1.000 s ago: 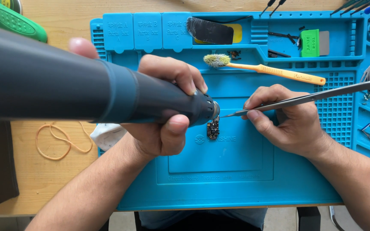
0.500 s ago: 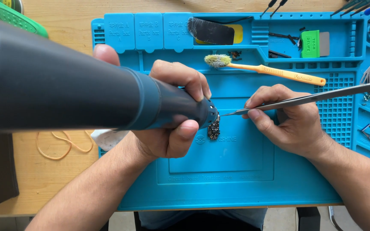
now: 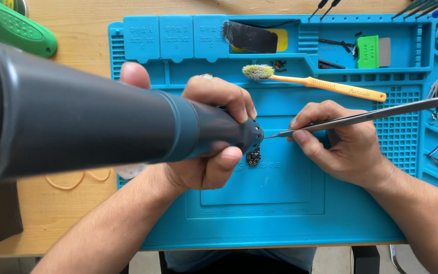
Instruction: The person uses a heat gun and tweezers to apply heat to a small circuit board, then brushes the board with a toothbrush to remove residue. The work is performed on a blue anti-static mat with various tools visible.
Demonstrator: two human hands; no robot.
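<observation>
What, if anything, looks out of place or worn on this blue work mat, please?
The toothbrush with the orange handle lies askew across the blue mat, and its bristles look splayed and discoloured. Otherwise nothing stands out: the left hand grips the hot-air tool, and the right hand holds tweezers near the small circuit board.

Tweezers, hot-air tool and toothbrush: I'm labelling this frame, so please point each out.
tweezers [image 3: 361, 117], head view, mid shaft.
hot-air tool [image 3: 102, 127], head view, dark barrel.
toothbrush [image 3: 330, 86], head view, orange handle.
</observation>
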